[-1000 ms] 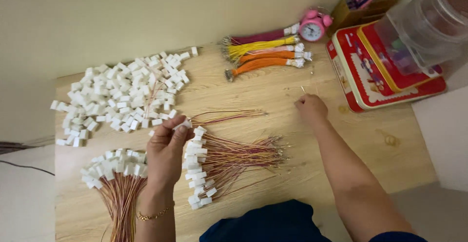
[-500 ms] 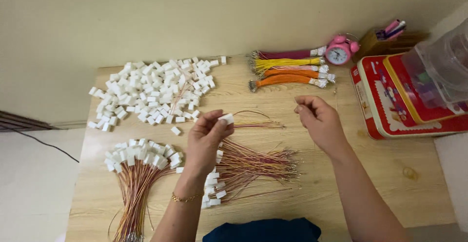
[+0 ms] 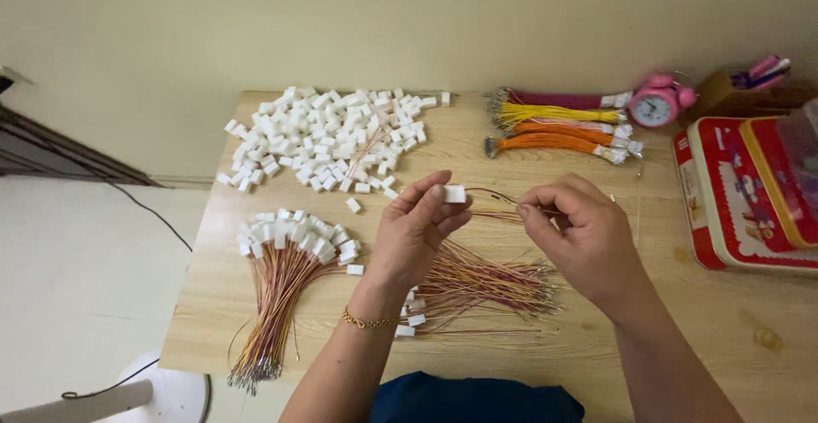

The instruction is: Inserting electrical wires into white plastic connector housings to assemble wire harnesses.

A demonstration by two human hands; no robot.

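My left hand [image 3: 415,229] pinches a small white plastic connector [image 3: 454,193] above the middle of the wooden table [image 3: 733,329]. My right hand [image 3: 578,227] pinches the thin wires [image 3: 494,197] that run from that connector, the two hands a short gap apart. Beneath them lies a loose bundle of red and yellow wires with white connectors [image 3: 477,287]. A finished bundle of wired connectors [image 3: 285,257] lies to the left, fanned toward the table's front edge.
A heap of loose white connectors [image 3: 328,138] covers the back left. Red, yellow and orange wire bundles [image 3: 554,125] lie at the back, beside a pink alarm clock [image 3: 658,103]. A red tin box [image 3: 745,193] stands at the right. A white fan base [image 3: 170,393] stands on the floor.
My right hand has moved in from the right and taken hold of the wires. My left hand has lifted the connector from the pile toward the centre. The camera view has shifted.
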